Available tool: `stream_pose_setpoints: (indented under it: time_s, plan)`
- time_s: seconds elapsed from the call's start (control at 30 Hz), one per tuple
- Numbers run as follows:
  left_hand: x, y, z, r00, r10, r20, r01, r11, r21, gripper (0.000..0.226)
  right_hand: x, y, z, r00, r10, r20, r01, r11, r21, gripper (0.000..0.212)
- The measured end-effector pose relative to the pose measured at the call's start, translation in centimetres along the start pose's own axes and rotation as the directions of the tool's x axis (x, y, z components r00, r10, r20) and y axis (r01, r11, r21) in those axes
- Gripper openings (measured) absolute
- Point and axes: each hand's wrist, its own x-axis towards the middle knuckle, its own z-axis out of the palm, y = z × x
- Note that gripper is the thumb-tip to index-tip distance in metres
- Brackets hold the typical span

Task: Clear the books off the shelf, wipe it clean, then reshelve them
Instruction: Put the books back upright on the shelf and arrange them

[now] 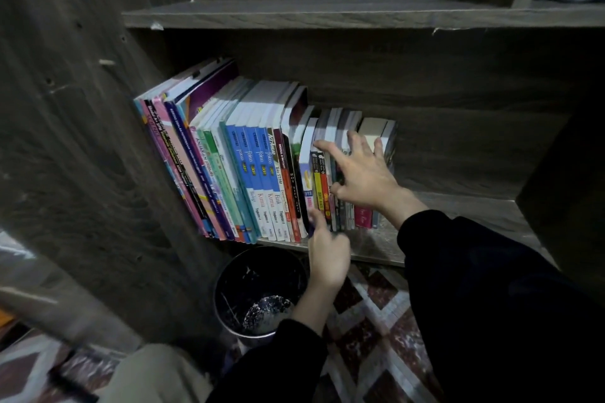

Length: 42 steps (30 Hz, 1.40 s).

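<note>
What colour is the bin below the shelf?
Black bin, whitish marks inside; head view.

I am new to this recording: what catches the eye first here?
A row of colourful books leans at the left of the lower shelf. The right hand spreads over the row's right end, and the left hand touches the spines lower down. A black bin stands on the floor underneath.

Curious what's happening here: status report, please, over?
Right hand spread over small paperbacks at row's right end. Left hand touching lower spines. Colourful books standing on dark wooden shelf. Black round bin below.
</note>
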Motion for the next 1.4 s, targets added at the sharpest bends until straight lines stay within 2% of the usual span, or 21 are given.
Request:
stream_pose_setpoints:
  time_s: [0.3, 0.47, 0.57, 0.63, 0.67, 0.73, 0.77, 0.8, 0.9, 1.0, 1.17, 1.4]
  plan:
    - [4.9, 2.7, -0.4, 0.995, -0.079, 0.054, 0.088, 0.979, -0.186, 0.067, 0.2, -0.1, -0.1, 1.000, -0.004, 0.003, 0.004, 1.000, 0.001, 0.085]
    - [4.5, 1.7, -1.4, 0.991, -0.067, 0.118, 0.092, 0.971, -0.220, 0.074, 0.1, 0.1, -0.2, 1.000, -0.023, -0.003, 0.023, 1.000, 0.014, 0.087]
    - [4.5, 1.5, -1.5, 0.996, -0.045, 0.076, 0.053, 0.993, -0.108, 0.072, -0.3, 0.9, -0.9, 0.999, -0.023, -0.040, 0.026, 0.997, 0.070, 0.080]
    - [3.8, 1.6, -1.7, 0.993, 0.084, -0.077, -0.083, 0.996, 0.019, 0.059, -0.3, 1.8, -1.5, 0.998, -0.016, -0.063, 0.024, 0.993, 0.119, 0.072]
    - [3.4, 1.5, -2.0, 0.960, 0.229, -0.162, -0.211, 0.970, 0.120, 0.051, -0.3, 2.2, -1.6, 0.997, -0.026, -0.071, 0.034, 0.992, 0.120, 0.071]
    - [3.0, 1.7, -2.7, 0.825, 0.524, -0.212, -0.442, 0.832, 0.336, 0.045, -0.2, 2.7, -1.6, 0.997, -0.048, -0.067, 0.055, 0.992, 0.110, 0.072]
    - [3.3, 1.9, -3.1, 0.767, 0.615, -0.184, -0.489, 0.745, 0.455, 0.047, -0.2, 2.7, -1.5, 0.997, -0.049, -0.063, 0.056, 0.992, 0.112, 0.074]
    - [3.8, 2.2, -3.6, 0.739, 0.659, -0.142, -0.483, 0.664, 0.571, 0.055, -0.3, 2.6, -1.3, 0.997, -0.043, -0.062, 0.050, 0.992, 0.118, 0.076]
    - [5.8, 2.7, -4.2, 0.777, 0.628, -0.044, -0.370, 0.513, 0.775, 0.088, -0.5, 2.2, -0.8, 0.995, -0.015, -0.100, 0.026, 0.994, 0.108, 0.079]
    - [7.3, 2.7, -4.2, 0.793, 0.609, -0.012, -0.316, 0.429, 0.846, 0.097, -0.5, 2.2, 0.1, 0.990, -0.018, -0.139, 0.024, 0.999, 0.040, 0.083]
    - [7.8, 2.7, -4.1, 0.783, 0.621, -0.042, -0.293, 0.428, 0.855, 0.095, -0.2, 2.5, 1.5, 0.982, -0.016, -0.190, 0.007, 0.999, -0.047, 0.088]
    - [7.2, 3.0, -3.7, 0.781, 0.624, -0.031, -0.326, 0.448, 0.832, 0.095, -0.3, 2.2, 2.0, 0.971, 0.005, -0.240, -0.020, 0.998, -0.063, 0.084]
